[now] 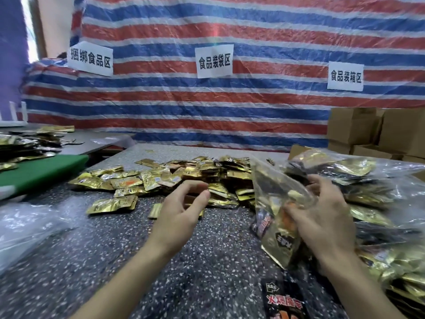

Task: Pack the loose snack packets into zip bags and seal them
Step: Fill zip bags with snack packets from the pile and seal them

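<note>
A heap of loose gold snack packets point(188, 178) lies across the middle of the speckled table point(115, 261). My left hand point(181, 208) hovers just in front of the heap, fingers loosely curved and holding nothing. My right hand point(322, 217) grips a clear zip bag point(273, 187) that stands upright with its mouth up and has several packets inside. A gold packet point(282, 245) shows at the bag's bottom. A black packet with red lettering point(285, 300) lies flat near the front edge.
Filled clear bags of packets point(377, 196) pile up at the right. Empty clear plastic bags point(25, 224) lie at the left, beside a green board point(43, 171). Cardboard boxes point(377, 132) stand at the back right. A striped tarp point(207, 100) with paper signs forms the back wall.
</note>
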Demonstrator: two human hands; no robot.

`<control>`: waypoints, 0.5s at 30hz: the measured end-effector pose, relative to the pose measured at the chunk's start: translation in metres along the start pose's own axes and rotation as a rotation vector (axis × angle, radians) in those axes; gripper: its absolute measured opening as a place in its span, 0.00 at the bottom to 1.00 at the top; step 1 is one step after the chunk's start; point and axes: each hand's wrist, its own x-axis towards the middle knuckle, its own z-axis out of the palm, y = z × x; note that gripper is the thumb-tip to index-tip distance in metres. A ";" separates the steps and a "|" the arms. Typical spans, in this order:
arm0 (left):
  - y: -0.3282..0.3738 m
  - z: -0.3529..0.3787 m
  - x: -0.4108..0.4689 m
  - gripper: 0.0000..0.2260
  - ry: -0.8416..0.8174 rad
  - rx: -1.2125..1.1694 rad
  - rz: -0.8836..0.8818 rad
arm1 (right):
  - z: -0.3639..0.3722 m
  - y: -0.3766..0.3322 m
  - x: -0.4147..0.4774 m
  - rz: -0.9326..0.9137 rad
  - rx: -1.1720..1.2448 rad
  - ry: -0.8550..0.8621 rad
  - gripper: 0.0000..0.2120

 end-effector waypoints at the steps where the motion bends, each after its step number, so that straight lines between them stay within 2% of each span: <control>1: -0.001 0.000 0.000 0.05 -0.009 0.031 -0.005 | 0.002 0.001 0.000 -0.006 -0.007 0.026 0.38; 6: -0.005 0.004 -0.003 0.06 -0.063 0.207 0.032 | 0.002 0.006 0.002 0.093 0.012 0.105 0.49; 9: -0.007 0.005 -0.004 0.08 -0.104 0.322 0.108 | 0.005 0.013 0.002 0.193 0.109 0.075 0.45; 12: -0.009 0.006 -0.005 0.09 -0.131 0.418 0.180 | 0.007 0.012 0.002 0.195 0.091 0.009 0.44; 15: -0.010 0.006 -0.005 0.08 -0.149 0.484 0.228 | 0.003 0.003 0.005 0.146 0.061 0.184 0.49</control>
